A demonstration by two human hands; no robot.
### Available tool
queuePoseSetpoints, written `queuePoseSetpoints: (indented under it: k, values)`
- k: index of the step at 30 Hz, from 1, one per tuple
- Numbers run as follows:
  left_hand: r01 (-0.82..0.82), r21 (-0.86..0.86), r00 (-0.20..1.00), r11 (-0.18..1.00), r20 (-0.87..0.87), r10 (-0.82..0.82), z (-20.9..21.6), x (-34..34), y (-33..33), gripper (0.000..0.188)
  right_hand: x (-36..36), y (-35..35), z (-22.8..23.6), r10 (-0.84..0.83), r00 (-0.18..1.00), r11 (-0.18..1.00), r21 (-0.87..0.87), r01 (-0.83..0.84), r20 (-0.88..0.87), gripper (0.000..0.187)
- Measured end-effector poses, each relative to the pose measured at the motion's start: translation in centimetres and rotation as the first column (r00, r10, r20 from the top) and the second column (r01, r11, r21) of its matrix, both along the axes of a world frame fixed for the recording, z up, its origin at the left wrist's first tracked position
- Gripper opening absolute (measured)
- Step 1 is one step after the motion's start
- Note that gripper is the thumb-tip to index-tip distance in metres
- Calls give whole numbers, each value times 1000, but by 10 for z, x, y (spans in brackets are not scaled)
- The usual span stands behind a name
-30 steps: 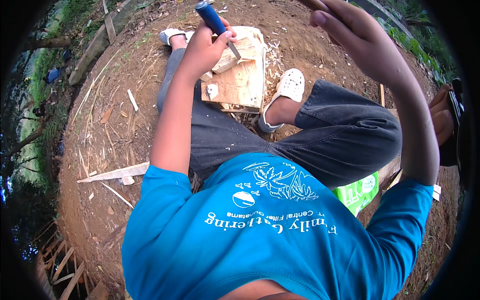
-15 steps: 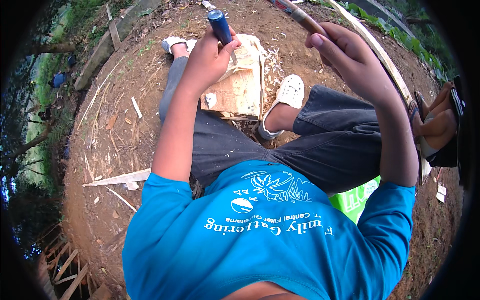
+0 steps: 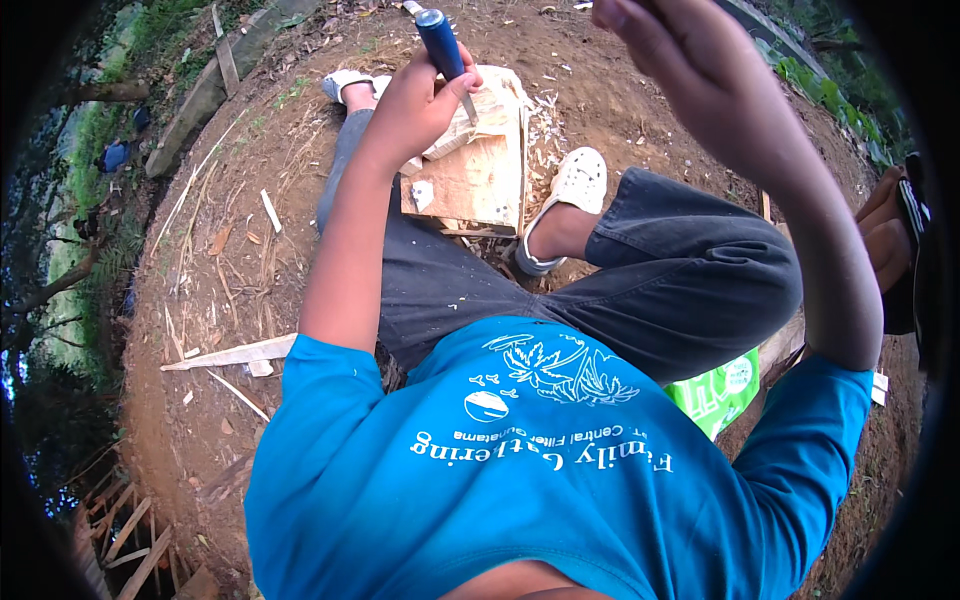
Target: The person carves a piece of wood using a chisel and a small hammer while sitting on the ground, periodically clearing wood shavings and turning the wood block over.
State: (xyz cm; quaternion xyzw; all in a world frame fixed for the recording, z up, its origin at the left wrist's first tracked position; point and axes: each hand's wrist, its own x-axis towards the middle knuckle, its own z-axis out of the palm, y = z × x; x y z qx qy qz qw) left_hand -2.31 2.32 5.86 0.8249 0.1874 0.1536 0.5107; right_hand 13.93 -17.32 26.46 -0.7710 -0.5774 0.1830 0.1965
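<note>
The left hand [image 3: 415,100] is reaching forward, fingers wrapping a blue-handled chisel [image 3: 445,55], its long axis steep, blade pointing down onto the wooden block [image 3: 480,175]. The right hand [image 3: 690,70] is hanging raised, fingers curling loosely, holding nothing visible.

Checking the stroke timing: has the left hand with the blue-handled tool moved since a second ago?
No: the left hand grips the blue-handled tool at the same spot over the wooden block.

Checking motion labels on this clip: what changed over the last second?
The right hand rose toward the top edge; the thin stick it gripped half a second ago no longer shows. The left hand kept its grip on the blue-handled knife, shifting only slightly, blade toward the wood block. The block, both feet and the wood scraps stayed put.
</note>
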Motion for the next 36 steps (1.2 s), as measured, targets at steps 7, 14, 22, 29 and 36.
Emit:
queuePoseSetpoints:
  k: [7,14,22,29,36]
  values:
    - [102,-63,989,993,-99,-108,-12,-1,-1,15,17,8,-11,-35,999,999,-15,35,33,25]
    - [56,-267,995,962,94,-32,8,-11,3,25,26,-29,-57,13,965,981,191,39,-263,34]
    - [111,-113,990,987,100,-100,11,-13,17,30,18,-43,-70,-86,879,986,88,144,-469,34]
    - [123,-80,986,989,120,-113,8,-4,18,32,9,-41,-60,-64,886,988,95,120,-460,36]
    - [87,-228,900,970,435,22,-30,20,11,30,5,-38,-54,-3,936,973,213,84,-352,33]
